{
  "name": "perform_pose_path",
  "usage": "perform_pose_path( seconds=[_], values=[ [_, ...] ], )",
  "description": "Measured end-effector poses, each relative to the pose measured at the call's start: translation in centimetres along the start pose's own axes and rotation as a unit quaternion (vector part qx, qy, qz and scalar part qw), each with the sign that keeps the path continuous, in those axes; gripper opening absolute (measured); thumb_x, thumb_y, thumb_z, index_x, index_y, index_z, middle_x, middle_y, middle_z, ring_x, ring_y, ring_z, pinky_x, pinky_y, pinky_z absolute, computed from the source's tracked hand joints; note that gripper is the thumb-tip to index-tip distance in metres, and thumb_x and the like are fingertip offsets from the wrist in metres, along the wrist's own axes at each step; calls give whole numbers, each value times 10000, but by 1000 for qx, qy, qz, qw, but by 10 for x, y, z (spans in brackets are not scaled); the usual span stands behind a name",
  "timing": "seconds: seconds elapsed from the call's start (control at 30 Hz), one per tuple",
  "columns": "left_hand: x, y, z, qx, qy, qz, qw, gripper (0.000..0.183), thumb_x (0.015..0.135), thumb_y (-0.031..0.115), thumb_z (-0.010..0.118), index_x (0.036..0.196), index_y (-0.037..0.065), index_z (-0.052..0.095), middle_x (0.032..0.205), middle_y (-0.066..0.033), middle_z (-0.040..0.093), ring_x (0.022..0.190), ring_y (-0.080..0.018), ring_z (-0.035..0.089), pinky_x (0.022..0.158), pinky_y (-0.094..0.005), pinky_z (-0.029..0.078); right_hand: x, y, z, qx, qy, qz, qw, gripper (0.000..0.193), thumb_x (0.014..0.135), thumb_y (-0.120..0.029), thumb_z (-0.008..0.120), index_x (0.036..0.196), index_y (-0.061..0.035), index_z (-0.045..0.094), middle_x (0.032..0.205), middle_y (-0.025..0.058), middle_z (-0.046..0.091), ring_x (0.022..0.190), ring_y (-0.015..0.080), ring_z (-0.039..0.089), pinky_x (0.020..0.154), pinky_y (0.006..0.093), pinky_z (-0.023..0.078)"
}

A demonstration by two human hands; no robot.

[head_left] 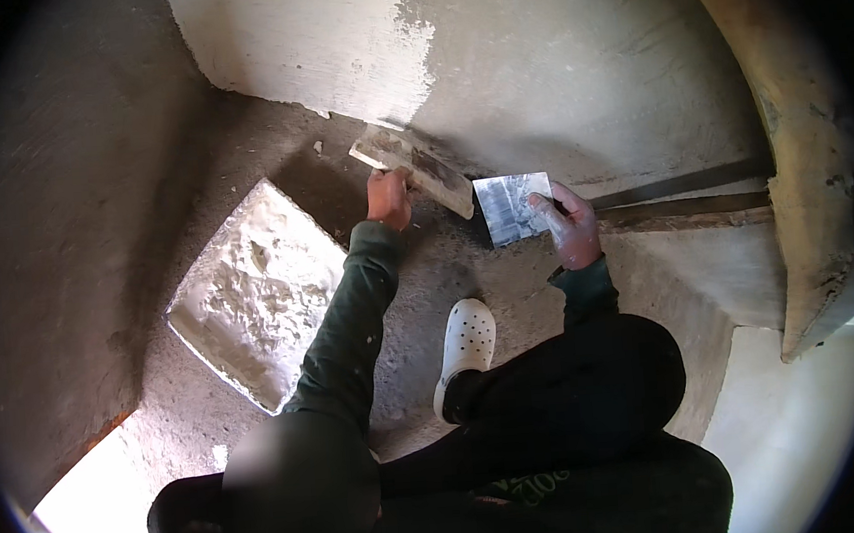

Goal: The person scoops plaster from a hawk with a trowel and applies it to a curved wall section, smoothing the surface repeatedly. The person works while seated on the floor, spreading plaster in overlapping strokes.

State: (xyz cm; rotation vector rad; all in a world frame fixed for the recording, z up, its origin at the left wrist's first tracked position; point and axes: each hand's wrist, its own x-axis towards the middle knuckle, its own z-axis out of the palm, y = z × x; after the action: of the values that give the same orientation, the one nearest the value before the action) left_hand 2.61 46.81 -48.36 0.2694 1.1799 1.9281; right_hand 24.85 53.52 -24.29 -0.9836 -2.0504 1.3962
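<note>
My left hand (389, 200) is closed on a long rectangular plastering float (438, 180), its pale face smeared with plaster, held close to the base of the wall. My right hand (575, 231) grips a thin, square metal scraper blade (510, 209) with its thumb on top. White and grey smears cover the blade, and plaster coats the thumb. The blade's left edge lies near the float's right end. Below and left of my left hand, a square tray (175, 322) full of white, lumpy plaster rests on the floor.
The wall (572, 68) ahead has a white plastered patch (322, 36) on its left part. A wooden ledge (686, 214) runs at right, near a thick curved post (800, 141). My white clog (469, 338) stands on the rough floor (415, 307).
</note>
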Motion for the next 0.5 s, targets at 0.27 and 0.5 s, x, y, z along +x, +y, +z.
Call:
perform_pose_path(
  seconds=[0.27, 0.5],
  values=[
    [45, 3, 38, 23, 34, -15, 999, 167, 847, 9, 664, 974, -90, 621, 1017, -180, 642, 866, -303, 674, 784, -455, 601, -4, 24, -17, -39, -29, 2, 999, 212, 984, -76, 622, 1148, 44, 683, 1003, 35, 713, 895, 80, 625, 829, 253, 503],
    [58, 42, 74, -92, 59, -75, 991, 231, 884, 85, 670, 967, -118, 600, 932, -174, 638, 838, -287, 676, 784, -414, 621, -6, 27, -5, 29, -29, 28, 999, 233, 973, -85, 637, 1163, 38, 689, 1009, 40, 714, 900, 93, 629, 833, 255, 506]
  ],
)
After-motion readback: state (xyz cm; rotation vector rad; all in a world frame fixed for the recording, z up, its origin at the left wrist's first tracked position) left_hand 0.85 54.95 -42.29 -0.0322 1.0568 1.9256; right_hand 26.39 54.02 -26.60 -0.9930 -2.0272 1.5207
